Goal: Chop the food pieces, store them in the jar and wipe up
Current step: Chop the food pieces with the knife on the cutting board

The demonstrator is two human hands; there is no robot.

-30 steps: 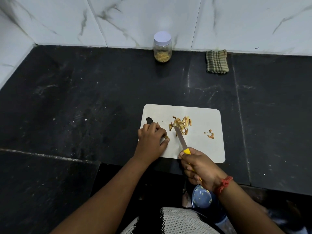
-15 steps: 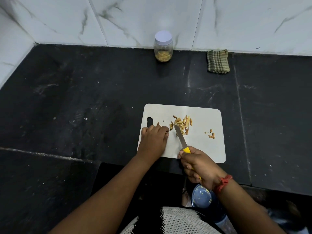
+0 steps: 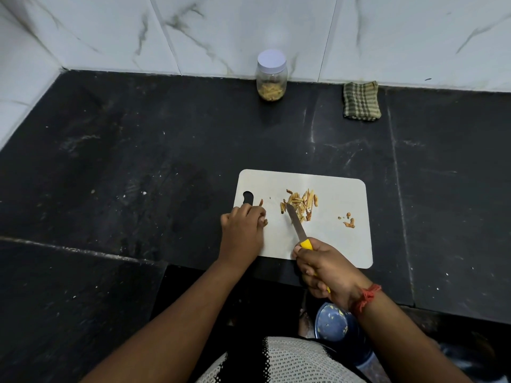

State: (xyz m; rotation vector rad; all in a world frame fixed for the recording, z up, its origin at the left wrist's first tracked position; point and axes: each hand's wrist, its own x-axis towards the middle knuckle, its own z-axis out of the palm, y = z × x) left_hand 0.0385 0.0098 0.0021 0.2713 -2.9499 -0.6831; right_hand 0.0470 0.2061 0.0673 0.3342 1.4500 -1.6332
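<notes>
Black stone counter (image 3: pixel 138 161) in front of me, scuffed and flecked with pale specks. White marble-veined wall tiles (image 3: pixel 221 29) run along the counter's far edge. A blue bowl (image 3: pixel 331 323) with yellowish bits sits below the counter's near edge.

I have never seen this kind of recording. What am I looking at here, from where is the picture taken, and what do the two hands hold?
There is no machine here. A person wears a camera on the head, so the one picture looks down at their own arms. The right hand has its grip round a yellow-handled knife, whose tip is at a pile of chopped food pieces. The left hand pinches a small piece at its fingertips. Both work over a white cutting board on a dark counter. By the wall stand a lidded jar, with some pieces already inside, and a folded checked cloth.
</notes>
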